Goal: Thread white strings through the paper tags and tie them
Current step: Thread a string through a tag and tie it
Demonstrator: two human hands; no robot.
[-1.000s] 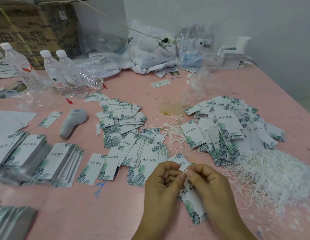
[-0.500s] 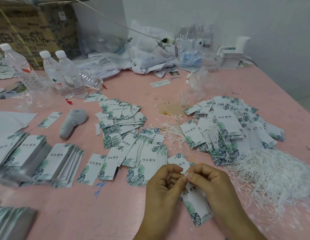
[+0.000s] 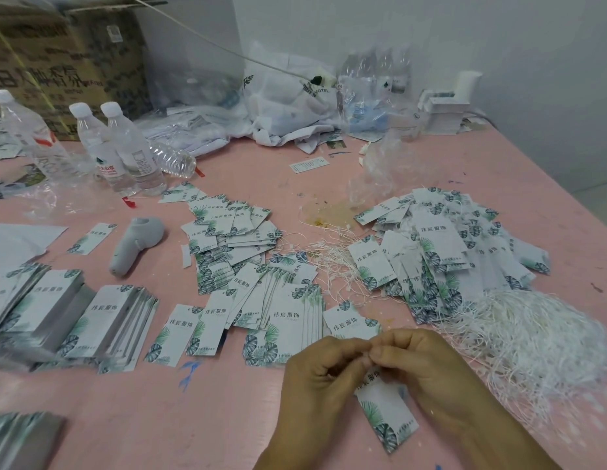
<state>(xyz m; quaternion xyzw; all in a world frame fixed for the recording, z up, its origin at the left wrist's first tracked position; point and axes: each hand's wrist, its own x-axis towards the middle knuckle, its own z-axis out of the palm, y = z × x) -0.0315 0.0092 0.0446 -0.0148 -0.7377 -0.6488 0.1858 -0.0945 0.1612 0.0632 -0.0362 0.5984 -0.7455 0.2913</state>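
**Tag held at its top, fingertips closed over the hole**

Far left: neat tag stacks point(image 3: 102, 320) on the pink table point(image 3: 227, 418), untouched. Centre: loose unthreaded tags point(image 3: 227, 232). Left hand point(image 3: 315, 371) curled, thumb and fingers pinching at the top of the held tag point(image 3: 387, 415). Right hand point(image 3: 427, 364) curled likewise, its fingertips meeting the left's. Over the last second the tag has slid slightly lower and the fingertips have drawn tighter; the string itself is too fine to make out. Likely threading or knotting underway. Right: threaded tags point(image 3: 441, 249), then the white string heap point(image 3: 526, 337).
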